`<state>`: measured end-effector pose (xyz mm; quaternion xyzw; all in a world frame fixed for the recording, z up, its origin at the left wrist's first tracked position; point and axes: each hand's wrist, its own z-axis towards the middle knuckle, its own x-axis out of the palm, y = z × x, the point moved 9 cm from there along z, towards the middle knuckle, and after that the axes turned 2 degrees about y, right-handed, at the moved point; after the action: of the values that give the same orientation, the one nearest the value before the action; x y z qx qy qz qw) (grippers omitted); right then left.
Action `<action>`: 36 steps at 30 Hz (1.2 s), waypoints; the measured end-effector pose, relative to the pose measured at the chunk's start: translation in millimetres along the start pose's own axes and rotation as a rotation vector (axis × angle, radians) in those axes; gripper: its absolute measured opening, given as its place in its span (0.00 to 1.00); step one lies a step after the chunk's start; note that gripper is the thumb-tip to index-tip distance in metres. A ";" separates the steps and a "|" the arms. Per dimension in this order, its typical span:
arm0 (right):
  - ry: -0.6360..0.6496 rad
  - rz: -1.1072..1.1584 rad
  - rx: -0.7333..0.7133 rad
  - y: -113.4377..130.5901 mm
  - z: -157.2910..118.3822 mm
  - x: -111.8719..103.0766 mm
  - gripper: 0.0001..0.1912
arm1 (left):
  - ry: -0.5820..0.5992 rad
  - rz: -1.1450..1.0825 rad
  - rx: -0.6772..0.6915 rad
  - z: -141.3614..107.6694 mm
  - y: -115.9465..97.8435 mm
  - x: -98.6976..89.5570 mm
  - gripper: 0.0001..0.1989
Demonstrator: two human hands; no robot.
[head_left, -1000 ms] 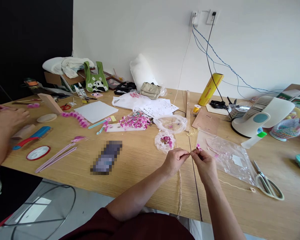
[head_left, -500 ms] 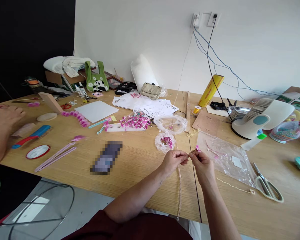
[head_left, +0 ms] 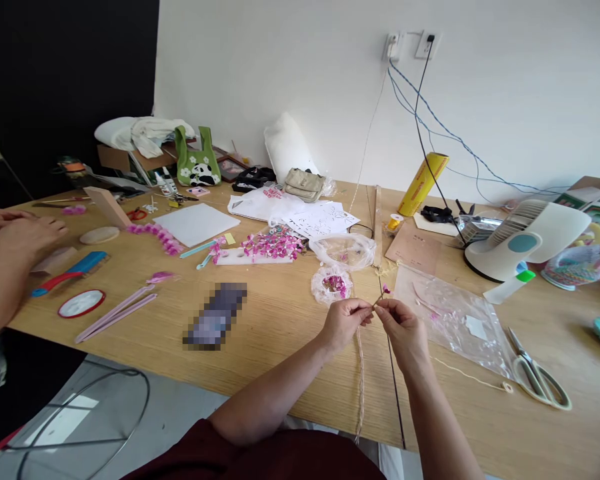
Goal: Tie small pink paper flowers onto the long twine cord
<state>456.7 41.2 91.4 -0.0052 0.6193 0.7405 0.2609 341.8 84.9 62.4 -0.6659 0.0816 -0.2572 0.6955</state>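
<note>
Fingertips of my left hand (head_left: 347, 323) and my right hand (head_left: 401, 325) meet over the table's near part, both pinching a thin stem. A small magenta flower (head_left: 386, 289) sticks up from it just above my right fingers. Below my left hand hangs a braided pale cord (head_left: 361, 393), running over the table edge. Behind my hands sits a clear plastic bag ring (head_left: 332, 285) with magenta petals inside. Farther back, a pile of pink flowers (head_left: 275, 245) rests on a white foam strip (head_left: 253, 259).
Scissors (head_left: 537, 373), a clear plastic bag (head_left: 455, 320) and a white fan (head_left: 525, 237) are on the right. A blurred phone (head_left: 216, 317) lies left of my arms. Another person's hands (head_left: 25, 233) work at the far left, near a blue-red brush (head_left: 70, 273).
The small flower has turned and shifted slightly left and up between my fingers. My right fingers have changed their pinch a little. The view has shifted slightly.
</note>
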 end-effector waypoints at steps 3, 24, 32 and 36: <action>0.011 -0.150 0.022 0.8 -5.3 -1.4 0.16 | -0.030 0.016 0.034 4.6 0.9 -5.9 0.12; 0.419 -0.652 -0.309 50.2 7.9 -39.6 0.12 | 0.673 0.309 0.241 -10.1 -24.9 43.7 0.08; 0.397 -0.706 -0.327 24.4 -28.0 5.9 0.13 | 0.127 0.408 0.135 24.7 -15.3 6.4 0.06; 0.402 -0.888 -0.432 52.9 -31.9 10.9 0.14 | 0.241 0.988 0.376 23.8 -29.1 31.0 0.09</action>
<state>416.4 10.9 128.7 -0.4621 0.4287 0.6539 0.4185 371.9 92.1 100.0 -0.3781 0.4165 0.0157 0.8266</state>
